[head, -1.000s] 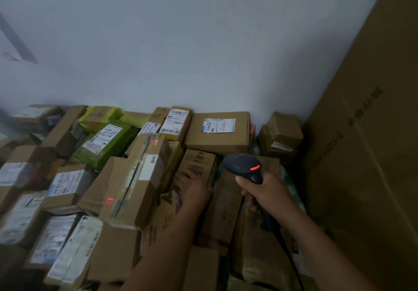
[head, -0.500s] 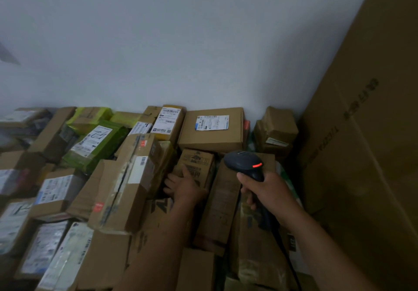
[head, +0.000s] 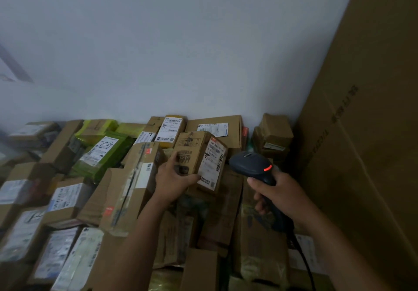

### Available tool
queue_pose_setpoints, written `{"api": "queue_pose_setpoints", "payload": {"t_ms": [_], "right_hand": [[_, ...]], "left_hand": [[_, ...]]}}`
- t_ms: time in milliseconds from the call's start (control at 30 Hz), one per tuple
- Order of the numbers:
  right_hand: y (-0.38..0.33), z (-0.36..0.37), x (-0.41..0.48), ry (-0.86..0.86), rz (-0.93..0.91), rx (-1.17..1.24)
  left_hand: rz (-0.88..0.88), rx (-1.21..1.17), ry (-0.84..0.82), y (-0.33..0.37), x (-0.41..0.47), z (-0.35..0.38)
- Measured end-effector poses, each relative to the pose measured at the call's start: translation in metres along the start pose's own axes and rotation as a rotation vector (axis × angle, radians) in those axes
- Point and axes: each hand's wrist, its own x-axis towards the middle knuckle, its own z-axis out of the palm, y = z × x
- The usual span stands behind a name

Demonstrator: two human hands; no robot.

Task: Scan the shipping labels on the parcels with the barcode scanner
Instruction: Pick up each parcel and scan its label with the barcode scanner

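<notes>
My left hand grips a small brown parcel and holds it lifted above the pile, tilted so its white shipping label faces right. My right hand holds the handle of a black barcode scanner just to the right of that label. The scanner's head points at the label and a red light glows on its side. Its cable runs down past my right forearm.
Many labelled cardboard parcels cover the floor up to a white wall. A green parcel lies at the left, a wide box at the back. A tall cardboard sheet leans at the right.
My left hand has picked the small parcel up from the pile and turned its label toward the scanner. My right hand with the scanner has stayed in about the same place.
</notes>
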Motion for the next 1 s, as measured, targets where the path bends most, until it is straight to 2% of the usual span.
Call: {"api": "queue_pose_setpoints", "payload": {"t_ms": [100,233,300,433,567,1000], "right_hand": [[-0.001,-0.004,-0.006,-0.031,-0.028,-0.003],[-0.005,-0.009,-0.014,-0.019,-0.070,-0.123],[-0.009,-0.011,-0.018,-0.033,-0.056,-0.122],[-0.021,-0.007,-0.026,-0.061,0.008,0.054],[-0.033,-0.005,-0.030,-0.061,0.038,0.206],[-0.052,-0.008,-0.042,-0.120,0.016,0.172]], "left_hand": [[0.055,-0.150,0.012,0.000,-0.014,-0.008],[-0.008,-0.342,-0.017,0.001,-0.032,-0.013],[0.011,-0.337,0.021,0.003,-0.039,-0.016],[0.064,-0.321,0.092,0.005,-0.054,-0.010],[0.036,-0.304,0.179,0.007,-0.066,0.001],[0.003,-0.377,0.209,0.002,-0.070,0.005]]}}
